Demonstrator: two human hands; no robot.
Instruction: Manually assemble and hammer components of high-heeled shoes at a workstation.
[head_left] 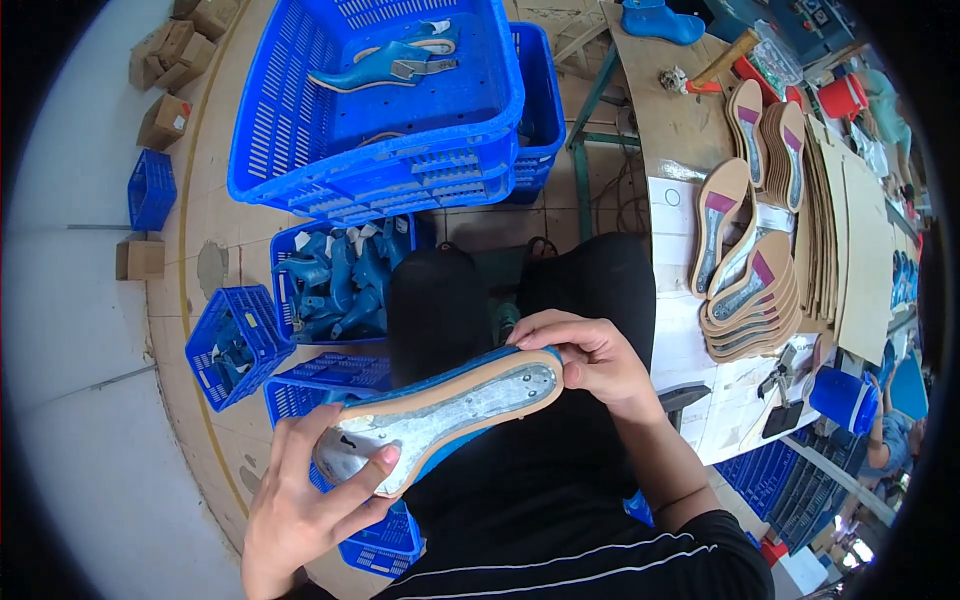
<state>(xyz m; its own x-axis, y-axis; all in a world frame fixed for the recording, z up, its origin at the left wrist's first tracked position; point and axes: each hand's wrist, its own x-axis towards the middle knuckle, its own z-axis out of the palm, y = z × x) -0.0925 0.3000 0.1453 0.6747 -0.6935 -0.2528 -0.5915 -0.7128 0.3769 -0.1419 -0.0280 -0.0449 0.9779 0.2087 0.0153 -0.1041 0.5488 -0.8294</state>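
Both hands grip one workpiece above the person's lap: a blue shoe last (470,372) with a tan insole (440,412) laid on its upturned bottom; the left hand (300,500) is clamped on the wider end, thumb pressed flat on the insole's grey metallic face, fingers wrapped underneath; the right hand (590,360) is clamped on the narrower end, fingers curled over the top edge, thumb against the rim. The workpiece lies tilted, its right end higher than its left; the blue body shows along the upper edge and below the insole near the left thumb.

Surroundings: a large blue crate (380,100) stands ahead, stacked on another crate; it contains a few blue lasts (385,62); below it a smaller blue crate (340,275) is filled with more lasts; further small blue crates (235,345) stand to the left on the tiled floor; cardboard boxes (165,70) lie near the wall. To the right a workbench (680,130) carries a stack of insoles (750,300) with grey shank plates and purple patches, a second row of insoles (770,140) standing on edge, tan board sheets (860,250), and a hammer (715,68); a blue cup (840,398) sits near the bench's near edge.
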